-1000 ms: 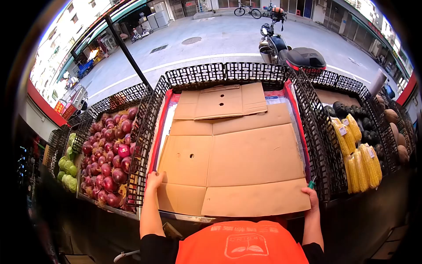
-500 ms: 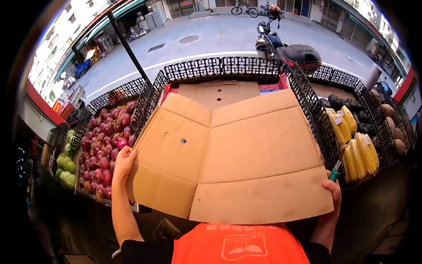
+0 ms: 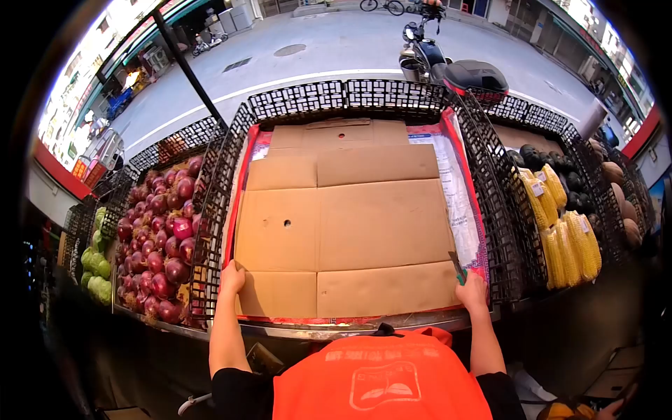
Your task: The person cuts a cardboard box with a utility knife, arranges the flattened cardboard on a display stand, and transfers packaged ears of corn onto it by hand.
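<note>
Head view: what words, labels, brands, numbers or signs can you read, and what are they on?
Nothing reads clearly.
Cardboard: no print seen.
Apron: pale lettering, too blurred.
Sheet: blue print, too small.
Corn: white labels, too small.
Shopfronts: any signs too small.

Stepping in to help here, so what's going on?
A person's left hand is at the left edge of the cardboard, which lies in the middle bin. The right hand, by its right edge, holds a green-handled tool. Onions sit to the left, corn to the right.
</note>
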The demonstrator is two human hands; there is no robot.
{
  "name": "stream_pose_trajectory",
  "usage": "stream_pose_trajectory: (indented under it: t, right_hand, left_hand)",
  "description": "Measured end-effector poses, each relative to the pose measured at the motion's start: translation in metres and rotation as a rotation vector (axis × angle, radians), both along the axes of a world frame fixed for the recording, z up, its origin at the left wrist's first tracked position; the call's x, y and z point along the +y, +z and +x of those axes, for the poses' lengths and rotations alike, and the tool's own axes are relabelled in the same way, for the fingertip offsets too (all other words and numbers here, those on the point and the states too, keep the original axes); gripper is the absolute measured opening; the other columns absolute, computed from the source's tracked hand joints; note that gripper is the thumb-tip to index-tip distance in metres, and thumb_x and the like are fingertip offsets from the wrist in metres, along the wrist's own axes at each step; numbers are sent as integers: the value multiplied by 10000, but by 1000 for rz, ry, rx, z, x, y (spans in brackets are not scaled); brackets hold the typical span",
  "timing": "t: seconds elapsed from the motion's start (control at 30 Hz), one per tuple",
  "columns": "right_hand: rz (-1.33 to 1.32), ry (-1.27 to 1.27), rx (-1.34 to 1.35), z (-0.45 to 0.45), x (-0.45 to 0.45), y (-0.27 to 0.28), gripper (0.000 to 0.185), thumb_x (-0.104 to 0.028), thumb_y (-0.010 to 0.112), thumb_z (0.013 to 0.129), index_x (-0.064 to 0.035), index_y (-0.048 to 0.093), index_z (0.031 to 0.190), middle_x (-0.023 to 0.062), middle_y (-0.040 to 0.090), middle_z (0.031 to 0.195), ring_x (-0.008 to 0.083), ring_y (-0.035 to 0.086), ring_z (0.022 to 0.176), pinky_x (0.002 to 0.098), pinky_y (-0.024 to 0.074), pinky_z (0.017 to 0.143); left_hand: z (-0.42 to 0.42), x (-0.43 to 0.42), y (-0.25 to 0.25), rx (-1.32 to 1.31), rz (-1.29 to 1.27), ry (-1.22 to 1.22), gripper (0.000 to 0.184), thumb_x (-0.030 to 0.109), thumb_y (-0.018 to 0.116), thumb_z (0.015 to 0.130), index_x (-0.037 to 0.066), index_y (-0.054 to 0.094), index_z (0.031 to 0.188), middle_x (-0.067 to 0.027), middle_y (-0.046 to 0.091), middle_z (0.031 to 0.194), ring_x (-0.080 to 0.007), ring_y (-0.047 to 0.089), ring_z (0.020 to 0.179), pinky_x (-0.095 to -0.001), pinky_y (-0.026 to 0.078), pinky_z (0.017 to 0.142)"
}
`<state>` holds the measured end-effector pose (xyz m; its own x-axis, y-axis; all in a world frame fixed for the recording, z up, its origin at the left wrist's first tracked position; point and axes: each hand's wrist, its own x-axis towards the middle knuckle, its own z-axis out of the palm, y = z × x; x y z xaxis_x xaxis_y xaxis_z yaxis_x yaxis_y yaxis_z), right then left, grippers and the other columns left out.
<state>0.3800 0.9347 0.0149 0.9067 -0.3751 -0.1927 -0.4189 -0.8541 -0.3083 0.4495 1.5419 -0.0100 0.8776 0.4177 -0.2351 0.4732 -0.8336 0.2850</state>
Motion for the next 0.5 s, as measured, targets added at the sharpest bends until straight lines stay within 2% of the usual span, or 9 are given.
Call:
stream_pose_trajectory:
  t: [0.03,0.1,0.17,0.2,0.27,0.37,0.4,0.5]
  right_hand:
    - [-22,-38,28,-1,2,6,233,-187,592,759,-17,583,918,235,629,899,411,599,878,503,459,783]
    - [-22,-39,43,-1,5,10,235,-187,589,772,-24,575,941,223,628,942,411,597,903,506,459,796]
    - [-5,-42,59,0,0,5,225,-172,590,767,-29,573,939,208,632,951,413,599,904,500,466,791]
    - [-20,-31,113,0,0,7,229,-155,591,759,-35,564,952,206,637,932,406,606,901,496,474,785]
    - [-52,3,129,0,-6,-3,222,-186,593,765,-54,567,942,216,635,883,411,605,876,507,465,772]
    - [-102,60,147,-4,-12,-14,201,-197,593,771,-63,567,919,210,639,844,409,608,863,507,466,769]
    - [-113,72,159,-5,-12,-14,200,-198,595,770,-62,568,915,207,640,841,408,610,863,503,467,769]
    - [-107,61,161,-10,-11,-1,242,-248,623,767,-62,579,916,199,643,837,399,615,862,490,474,764]
  left_hand:
    - [-2,-1,-9,44,26,-39,345,212,543,815,9,522,1093,-267,588,1066,-409,537,1051,-450,426,901]
    - [-9,13,-44,-48,-61,-45,462,217,547,823,-1,477,1225,-264,590,1067,-399,547,1048,-440,431,898]
    - [-12,28,-72,-68,-205,40,558,214,542,842,20,387,1342,-259,557,1142,-378,535,1085,-423,427,907]
    - [-16,26,-79,-97,-198,40,565,211,538,849,26,370,1356,-254,546,1152,-372,530,1086,-419,424,909]
    - [-24,20,-79,-159,-186,58,580,206,529,863,37,337,1383,-243,525,1172,-361,521,1088,-410,419,914]
    - [-25,-2,-46,-59,-147,30,563,192,517,872,47,339,1386,-229,514,1141,-357,510,1067,-407,409,920]
    - [-25,1,-53,-71,-106,23,565,189,537,861,52,354,1378,-213,510,1109,-361,501,1054,-420,404,913]
    - [-28,-15,-39,-79,101,-14,539,167,573,835,54,410,1335,-205,482,1183,-371,469,1104,-431,392,927]
